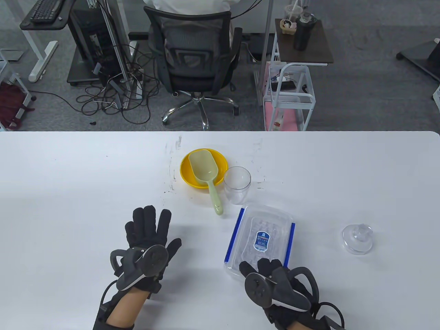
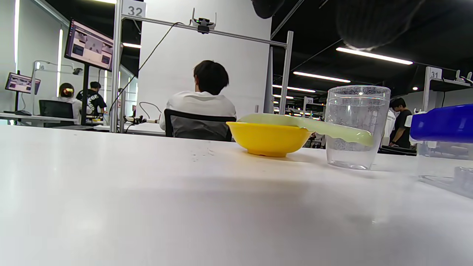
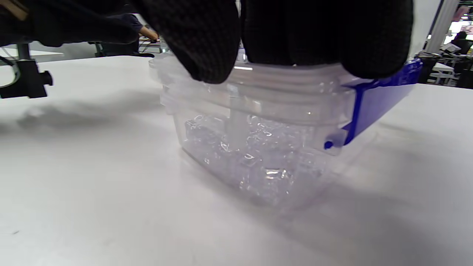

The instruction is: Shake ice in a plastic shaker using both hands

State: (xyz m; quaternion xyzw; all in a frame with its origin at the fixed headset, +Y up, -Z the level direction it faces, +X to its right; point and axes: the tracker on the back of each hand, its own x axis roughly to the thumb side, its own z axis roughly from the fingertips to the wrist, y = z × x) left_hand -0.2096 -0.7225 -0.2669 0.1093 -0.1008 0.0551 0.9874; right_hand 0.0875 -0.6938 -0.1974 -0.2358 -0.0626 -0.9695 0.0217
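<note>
From above, a gloved left hand [image 1: 151,230] lies flat and released on the white table [image 1: 68,178], fingers spread, holding nothing. The right hand [image 1: 271,275] rests its fingertips on the near end of a lidded ice box [image 1: 261,237] with blue clips. Beyond it stands the clear plastic shaker cup [image 1: 237,185], empty; its domed lid [image 1: 357,239] sits well apart to the right. A pale green scoop [image 1: 206,175] lies in a yellow bowl [image 1: 190,168] just left of the cup.

The left wrist view shows the shaker cup [image 2: 356,127] upright, thin-walled and probably light, likely slick once wet; it is best taken round the body.

The right wrist view shows fingers [image 3: 207,40] pressing on the box's lid rim, not clenched, with ice cubes [image 3: 255,155] heaped inside.
</note>
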